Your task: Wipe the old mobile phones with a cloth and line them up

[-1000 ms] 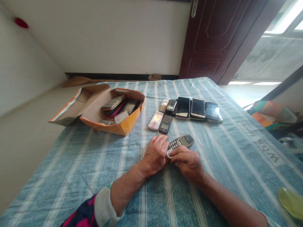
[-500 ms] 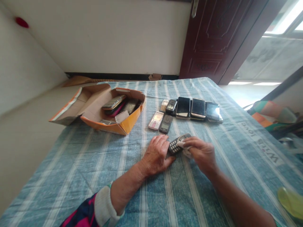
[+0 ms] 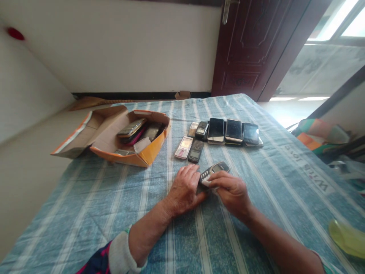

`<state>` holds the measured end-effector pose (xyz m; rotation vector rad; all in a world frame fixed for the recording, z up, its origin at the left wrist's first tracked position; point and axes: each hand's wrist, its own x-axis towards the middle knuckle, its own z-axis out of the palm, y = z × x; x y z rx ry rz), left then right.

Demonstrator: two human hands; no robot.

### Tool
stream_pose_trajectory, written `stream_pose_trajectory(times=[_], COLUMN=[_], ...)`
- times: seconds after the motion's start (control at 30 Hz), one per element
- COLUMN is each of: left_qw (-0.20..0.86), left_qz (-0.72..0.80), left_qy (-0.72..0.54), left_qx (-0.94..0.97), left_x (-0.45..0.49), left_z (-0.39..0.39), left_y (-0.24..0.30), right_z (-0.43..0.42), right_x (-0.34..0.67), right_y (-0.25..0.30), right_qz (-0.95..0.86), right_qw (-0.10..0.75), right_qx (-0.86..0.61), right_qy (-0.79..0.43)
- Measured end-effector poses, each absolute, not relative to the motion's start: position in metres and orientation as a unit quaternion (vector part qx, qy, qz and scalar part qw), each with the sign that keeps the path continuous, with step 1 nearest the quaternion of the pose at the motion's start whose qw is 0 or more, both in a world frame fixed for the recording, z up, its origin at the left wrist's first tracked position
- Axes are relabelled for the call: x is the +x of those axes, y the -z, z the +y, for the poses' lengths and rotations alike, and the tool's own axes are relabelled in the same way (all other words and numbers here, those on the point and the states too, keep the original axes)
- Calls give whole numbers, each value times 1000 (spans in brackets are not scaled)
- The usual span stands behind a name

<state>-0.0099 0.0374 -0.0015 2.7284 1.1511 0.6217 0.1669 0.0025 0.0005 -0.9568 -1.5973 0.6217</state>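
Observation:
A dark keypad mobile phone (image 3: pixel 220 166) with a small screen lies tilted on the tablecloth in front of me. My left hand (image 3: pixel 184 190) steadies its lower end, fingers on one side and thumb on the other. Pinched in my right hand (image 3: pixel 232 192) is a white tissue (image 3: pixel 205 183), pressed onto the phone's keys. Part of the keypad is hidden by my right fingers. Just beyond lie a white and pink keypad phone (image 3: pixel 184 147) and a dark keypad phone (image 3: pixel 195 151).
An open orange cardboard box (image 3: pixel 154 150) holding several phones stands at the left. Touchscreen phones, among them a black one (image 3: pixel 216 129), sit in a row farther back. A yellow-green object (image 3: pixel 346 238) is at the right edge. The striped tablecloth (image 3: pixel 114 213) covers the table.
My right hand has moved left with the tissue, from near the phone's screen down to its lower keys. My left hand stays at the phone's lower end. The view has shifted slightly.

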Motion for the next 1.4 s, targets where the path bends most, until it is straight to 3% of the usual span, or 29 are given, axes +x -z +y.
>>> stream_pose_trajectory(times=[0.23,0.77,1.0,1.13,1.4], left_qw=[45,-18,-6,-7,-28], left_qz=[393,379,382,387,373], left_qy=[-209,-219,-200,-195,-223], left_qx=[894,899,902,901,900], left_x=[-7,-7,-6,-6,-7], left_z=[38,41,41,41,42], left_y=[2,10,6,6,9], right_z=[20,6,26,27,6], right_x=[193,162,199,201,161], right_y=[3,7,11,12,10], right_qz=[-617,-773,-773,-732,-747], right_qw=[575,493,450,484,521], right_qx=[-501,-389,-447,-479,-404], right_qy=[-194,-90,1,-9,-88])
